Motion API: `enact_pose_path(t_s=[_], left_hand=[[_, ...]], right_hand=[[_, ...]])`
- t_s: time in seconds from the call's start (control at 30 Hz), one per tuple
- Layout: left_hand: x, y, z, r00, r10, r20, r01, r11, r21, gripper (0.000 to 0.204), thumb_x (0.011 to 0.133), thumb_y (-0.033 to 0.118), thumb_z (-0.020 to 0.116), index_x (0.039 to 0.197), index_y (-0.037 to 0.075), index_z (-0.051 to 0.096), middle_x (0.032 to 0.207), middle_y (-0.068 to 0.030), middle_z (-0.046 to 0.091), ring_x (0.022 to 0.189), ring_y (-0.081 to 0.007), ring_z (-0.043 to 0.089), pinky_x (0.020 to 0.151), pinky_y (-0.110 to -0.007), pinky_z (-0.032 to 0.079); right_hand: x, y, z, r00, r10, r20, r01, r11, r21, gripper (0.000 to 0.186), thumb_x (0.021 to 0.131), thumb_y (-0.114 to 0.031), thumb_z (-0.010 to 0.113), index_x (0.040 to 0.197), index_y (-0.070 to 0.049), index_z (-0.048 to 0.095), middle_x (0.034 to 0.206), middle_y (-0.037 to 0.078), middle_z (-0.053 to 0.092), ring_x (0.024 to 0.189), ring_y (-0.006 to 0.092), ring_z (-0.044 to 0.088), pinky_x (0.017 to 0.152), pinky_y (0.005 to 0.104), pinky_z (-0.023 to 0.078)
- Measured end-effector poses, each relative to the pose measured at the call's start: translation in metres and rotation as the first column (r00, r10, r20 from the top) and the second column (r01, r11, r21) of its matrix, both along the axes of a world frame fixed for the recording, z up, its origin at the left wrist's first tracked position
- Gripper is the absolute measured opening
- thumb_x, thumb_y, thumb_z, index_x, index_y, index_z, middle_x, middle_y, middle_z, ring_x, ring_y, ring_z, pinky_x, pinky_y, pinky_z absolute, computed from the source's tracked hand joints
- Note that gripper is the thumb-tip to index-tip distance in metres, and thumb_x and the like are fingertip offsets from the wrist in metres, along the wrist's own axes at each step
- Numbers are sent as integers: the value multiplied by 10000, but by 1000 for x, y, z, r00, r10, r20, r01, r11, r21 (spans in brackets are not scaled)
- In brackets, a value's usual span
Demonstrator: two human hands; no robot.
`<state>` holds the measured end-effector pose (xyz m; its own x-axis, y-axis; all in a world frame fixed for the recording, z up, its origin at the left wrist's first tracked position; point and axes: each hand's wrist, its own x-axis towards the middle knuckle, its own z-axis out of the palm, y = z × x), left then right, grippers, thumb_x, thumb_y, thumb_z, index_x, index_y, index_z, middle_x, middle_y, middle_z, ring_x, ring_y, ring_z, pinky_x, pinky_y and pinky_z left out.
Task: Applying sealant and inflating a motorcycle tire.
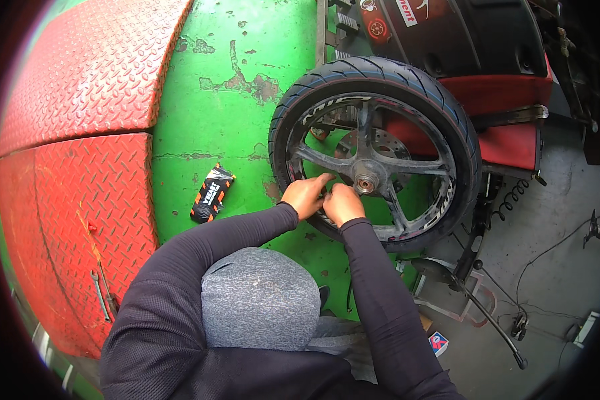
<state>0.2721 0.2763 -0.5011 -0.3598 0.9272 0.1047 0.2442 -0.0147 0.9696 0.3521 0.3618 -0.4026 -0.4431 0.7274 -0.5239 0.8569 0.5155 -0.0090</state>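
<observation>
Wheel with black tyre, near red-and-black machine at far right. Looks heavy, stiff; dusty spokes perhaps slick. Best held by tyre, left and right. Left hand, right hand: curled close together, near left; cannot tell what, if anything, pinched.

There is one black-tyred motorcycle wheel with a grey metal rim, one black-and-orange packet and one silver spanner; there are two red diamond-plate panels and two bare hands.
</observation>
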Motion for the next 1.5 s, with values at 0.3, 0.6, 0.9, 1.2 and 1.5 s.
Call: enact_pose_path(t_s=[0.3,0.6,0.9,1.2,1.5], left_hand=[[-2,3,1,1000,-5,30,4,1000,25,511,821,95,673,1316,113,547,984,-164,718,874,-377,700,762,-471,557],[-2,4,-1,999,-40,16,42,993,-108,603,803,82,696,1379,112,521,890,-162,736,852,-367,711,775,-473,556],[-10,-2,-1,995,-94,36,94,996,-7,677,790,105,721,1415,102,460,997,-195,717,906,-404,691,810,-480,552],[-13,-6,-10,992,-98,83,97,995,26,805,730,49,765,1449,33,405,1225,-250,597,1089,-421,630,907,-464,535],[-17,-13,-7,985,-123,122,124,992,2,830,731,12,741,1478,50,383,1242,-233,587,1154,-408,606,995,-457,514]], right_hand=[[-1,-8,-2,997,81,4,-81,991,111,288,937,-225,598,903,42,699,906,281,698,892,454,678,818,540,532],[-4,8,-4,976,-218,-17,213,966,-148,324,917,-219,627,901,103,655,869,328,685,874,453,694,796,519,546],[0,-12,7,986,38,-163,-38,999,3,150,846,-74,648,934,46,666,919,279,692,905,448,674,820,510,536],[4,-8,0,915,344,-210,-324,938,127,193,790,50,596,962,19,678,935,246,692,905,436,667,819,511,534],[-4,2,4,878,474,-61,-473,880,37,206,764,32,643,970,20,653,996,236,674,935,429,670,823,499,550]])
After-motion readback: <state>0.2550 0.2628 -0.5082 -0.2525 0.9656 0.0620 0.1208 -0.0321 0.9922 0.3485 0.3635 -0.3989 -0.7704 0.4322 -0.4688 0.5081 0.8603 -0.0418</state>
